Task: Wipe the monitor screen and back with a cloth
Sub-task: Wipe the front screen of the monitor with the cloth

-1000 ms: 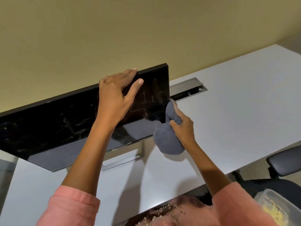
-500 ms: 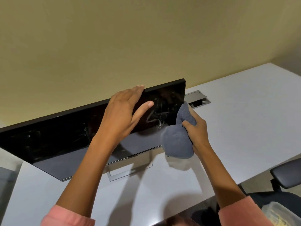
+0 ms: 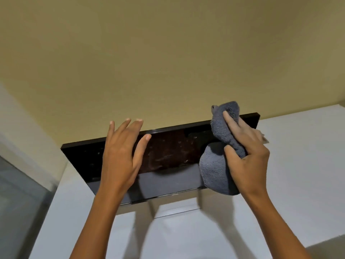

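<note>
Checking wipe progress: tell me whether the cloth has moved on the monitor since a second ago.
Yes. The cloth has risen from the monitor's right edge to its top right corner.

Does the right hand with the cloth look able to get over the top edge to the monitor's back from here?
Probably yes. The right hand grips the cloth at the monitor top edge, near its right corner, with only wall behind. The left hand is open, off to the side.
</note>
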### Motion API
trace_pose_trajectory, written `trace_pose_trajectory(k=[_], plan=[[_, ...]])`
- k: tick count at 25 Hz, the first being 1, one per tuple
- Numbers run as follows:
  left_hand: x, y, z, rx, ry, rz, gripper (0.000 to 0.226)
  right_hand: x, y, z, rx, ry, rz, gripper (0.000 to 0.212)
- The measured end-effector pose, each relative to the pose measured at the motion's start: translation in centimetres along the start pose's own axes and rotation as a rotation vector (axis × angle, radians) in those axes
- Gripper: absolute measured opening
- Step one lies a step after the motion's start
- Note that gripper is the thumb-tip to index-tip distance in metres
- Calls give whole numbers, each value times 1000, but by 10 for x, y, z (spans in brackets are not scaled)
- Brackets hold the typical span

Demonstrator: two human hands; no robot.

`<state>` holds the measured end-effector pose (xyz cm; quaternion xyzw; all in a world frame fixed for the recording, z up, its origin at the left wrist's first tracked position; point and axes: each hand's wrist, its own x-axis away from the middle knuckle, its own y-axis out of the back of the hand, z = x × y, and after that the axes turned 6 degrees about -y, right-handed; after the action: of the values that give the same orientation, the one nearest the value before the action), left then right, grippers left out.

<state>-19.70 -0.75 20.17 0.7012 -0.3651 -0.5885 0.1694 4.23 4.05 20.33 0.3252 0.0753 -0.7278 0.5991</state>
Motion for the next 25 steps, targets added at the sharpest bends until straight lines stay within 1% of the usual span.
trace_pose_trajectory(k=[1,3,5,8,9,10,11,12,14,16,17,21,22,25], plan=[[12,14,14,22,59,-72,42,10,-12,9,53,103,14,71],[35,42,40,85,233,-197,38,33,-40,25,154,266,90,66],[53,62,60,159,407,-278,36,59,-73,38,305,380,184,70],[72,79,86,251,559,-290,39,99,-121,55,437,484,290,85],[76,83,94,295,589,-273,41,110,-133,62,451,538,296,83],[79,86,101,352,613,-251,42,117,-144,69,450,599,290,76],[80,88,105,416,631,-222,42,123,-154,76,447,651,280,67],[80,92,108,478,646,-182,42,127,-164,83,448,678,271,63],[73,93,110,595,657,-72,46,129,-182,92,497,713,266,65],[65,94,114,734,661,18,50,133,-201,96,558,740,276,61],[63,94,118,792,652,37,51,134,-210,96,586,750,269,59],[57,96,129,832,636,32,50,127,-233,98,680,753,215,53],[58,97,130,828,632,36,49,123,-237,99,686,753,189,50],[60,98,133,787,582,35,47,115,-236,93,715,733,129,49]])
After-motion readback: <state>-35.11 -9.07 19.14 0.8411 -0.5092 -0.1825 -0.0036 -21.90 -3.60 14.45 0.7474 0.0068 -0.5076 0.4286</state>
